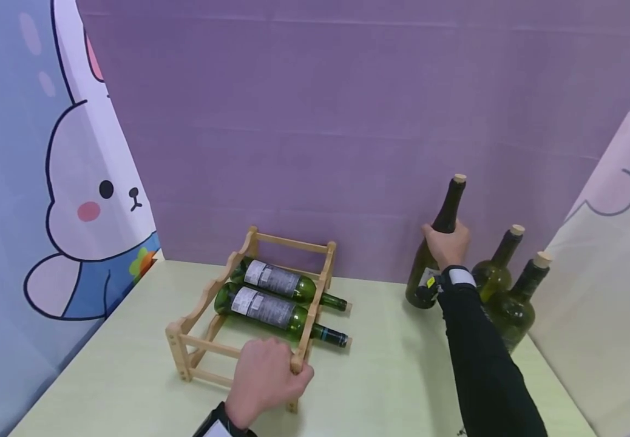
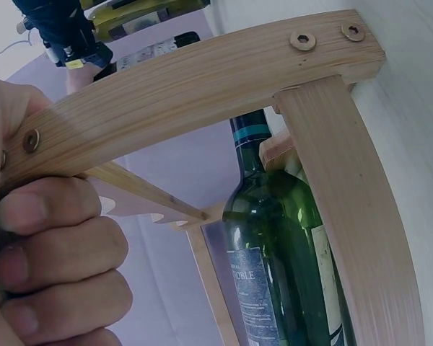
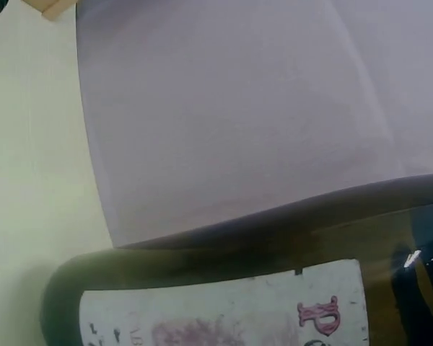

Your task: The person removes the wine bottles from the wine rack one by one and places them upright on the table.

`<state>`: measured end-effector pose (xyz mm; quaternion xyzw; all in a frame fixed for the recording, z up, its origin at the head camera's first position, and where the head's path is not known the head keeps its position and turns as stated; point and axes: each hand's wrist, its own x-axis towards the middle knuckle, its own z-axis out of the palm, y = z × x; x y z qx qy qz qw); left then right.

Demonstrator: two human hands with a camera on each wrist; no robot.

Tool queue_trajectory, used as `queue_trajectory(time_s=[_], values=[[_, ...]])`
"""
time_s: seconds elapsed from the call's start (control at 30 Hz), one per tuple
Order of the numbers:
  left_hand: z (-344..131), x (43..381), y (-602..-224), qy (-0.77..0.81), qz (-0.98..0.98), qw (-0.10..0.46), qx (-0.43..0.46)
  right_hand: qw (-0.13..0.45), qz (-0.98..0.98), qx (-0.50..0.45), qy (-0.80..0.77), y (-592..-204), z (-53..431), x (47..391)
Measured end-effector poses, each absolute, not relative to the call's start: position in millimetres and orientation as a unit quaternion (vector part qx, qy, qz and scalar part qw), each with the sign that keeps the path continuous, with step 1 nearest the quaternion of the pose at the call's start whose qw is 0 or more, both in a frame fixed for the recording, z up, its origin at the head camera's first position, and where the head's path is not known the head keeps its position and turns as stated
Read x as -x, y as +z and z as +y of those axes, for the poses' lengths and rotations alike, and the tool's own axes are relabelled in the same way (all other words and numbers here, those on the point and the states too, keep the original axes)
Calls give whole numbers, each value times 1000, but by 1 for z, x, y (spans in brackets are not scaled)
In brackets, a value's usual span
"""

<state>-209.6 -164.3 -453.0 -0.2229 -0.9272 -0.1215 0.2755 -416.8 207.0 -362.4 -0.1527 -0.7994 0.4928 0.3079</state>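
My left hand (image 1: 267,373) grips the near right corner of a wooden wine rack (image 1: 208,346), its fingers curled round the rail in the left wrist view. Two green wine bottles (image 1: 263,309) lie side by side in the rack, corked necks pointing right. Toward the back right, my right hand (image 1: 448,244) holds a dark corked wine bottle (image 1: 421,273) by its neck, slightly tilted. That bottle's pale label (image 3: 224,313) faces the right wrist camera. Beside my right forearm, two more corked bottles (image 1: 494,276) stand upright, partly hidden by the sleeve.
The pale table (image 1: 369,376) ends at a purple cloth backdrop (image 1: 304,152). A blue sheet with a cartoon rabbit (image 1: 102,206) hangs on the left, and a whitish printed sheet (image 1: 610,291) borders the right side.
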Motion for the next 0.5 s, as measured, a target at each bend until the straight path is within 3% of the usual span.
queue_trajectory(time_s=[0.5], values=[[-165,208,-451,-121,-925,285,223,320,-798,182,477,-386,218,427]])
